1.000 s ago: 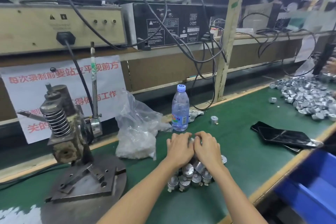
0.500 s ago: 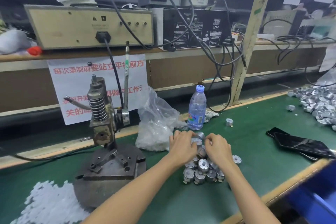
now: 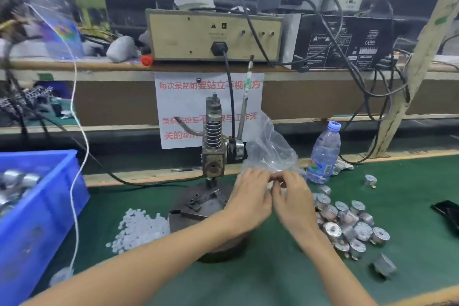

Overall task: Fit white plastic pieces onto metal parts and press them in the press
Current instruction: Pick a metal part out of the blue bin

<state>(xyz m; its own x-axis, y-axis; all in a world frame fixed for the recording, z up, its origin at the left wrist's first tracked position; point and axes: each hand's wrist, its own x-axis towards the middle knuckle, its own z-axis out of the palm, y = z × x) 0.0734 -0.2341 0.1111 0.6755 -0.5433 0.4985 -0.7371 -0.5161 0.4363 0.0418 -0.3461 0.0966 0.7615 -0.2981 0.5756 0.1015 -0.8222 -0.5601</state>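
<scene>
Curling toward each other: left hand [image 3: 250,197], right hand [image 3: 294,200] | fingertips together, grasp unclear | shiny round metal parts [image 3: 331,230] beside

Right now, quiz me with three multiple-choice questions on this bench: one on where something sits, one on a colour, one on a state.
1. Where does the loose pile of white plastic pieces lie relative to the press?
A. left of its base
B. right of its base
C. on top of it

2. What colour is the crate at the left edge?
A. red
B. blue
C. grey

3. How is the water bottle standing?
A. upright, cap on
B. lying on its side
C. upright, cap off

Answers:
1 A, the pile sits on the green mat left of the press base.
2 B, its walls are blue.
3 A, it stands upright with its blue cap on.
</scene>
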